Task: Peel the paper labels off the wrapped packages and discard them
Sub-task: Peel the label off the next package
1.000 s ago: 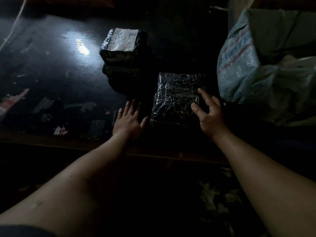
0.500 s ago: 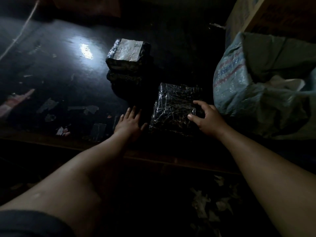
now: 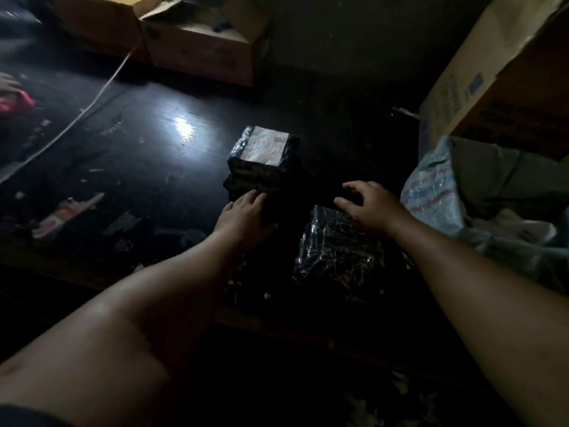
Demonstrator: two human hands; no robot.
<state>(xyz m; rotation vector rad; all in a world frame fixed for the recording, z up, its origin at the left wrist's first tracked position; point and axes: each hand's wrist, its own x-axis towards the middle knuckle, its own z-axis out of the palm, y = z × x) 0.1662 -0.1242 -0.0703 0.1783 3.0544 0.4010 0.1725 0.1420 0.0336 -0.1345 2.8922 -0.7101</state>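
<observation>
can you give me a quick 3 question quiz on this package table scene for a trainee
1. True or false: the top package of the stack carries a white paper label.
2. Multiple choice: the left hand is at A) the near side of the stack, B) the cardboard box, C) the white cable.
3. Fill in: the right hand rests at the far edge of the shiny ______ package.

Key
1. True.
2. A.
3. Black; no label shows on its top face.
</observation>
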